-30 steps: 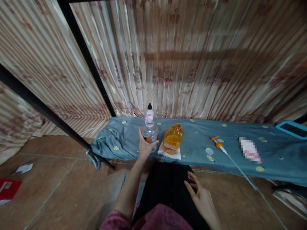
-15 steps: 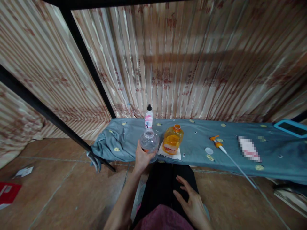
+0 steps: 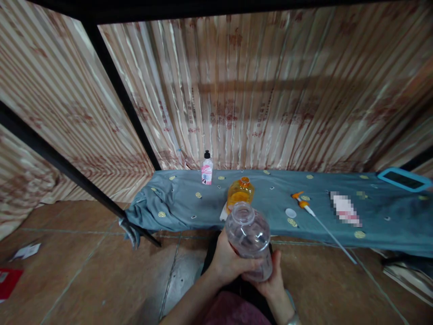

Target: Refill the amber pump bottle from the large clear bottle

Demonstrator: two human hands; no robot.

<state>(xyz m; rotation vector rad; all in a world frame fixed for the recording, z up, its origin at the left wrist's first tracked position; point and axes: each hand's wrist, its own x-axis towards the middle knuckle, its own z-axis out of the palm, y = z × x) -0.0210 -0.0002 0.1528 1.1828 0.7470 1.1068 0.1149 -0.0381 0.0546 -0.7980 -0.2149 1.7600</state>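
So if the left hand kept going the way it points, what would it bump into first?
The left hand points right, its fingers wrapped around the clear bottle. Past that, it would likely meet the right hand underneath, though depth is hard to judge.

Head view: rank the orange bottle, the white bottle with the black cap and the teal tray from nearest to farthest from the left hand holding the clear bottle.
Measured from the left hand, which grips the clear bottle:
1. Orange bottle, just behind the hands on the cloth-covered table.
2. White bottle with the black cap, at the table's back edge by the curtain.
3. Teal tray, at the far right end of the table.
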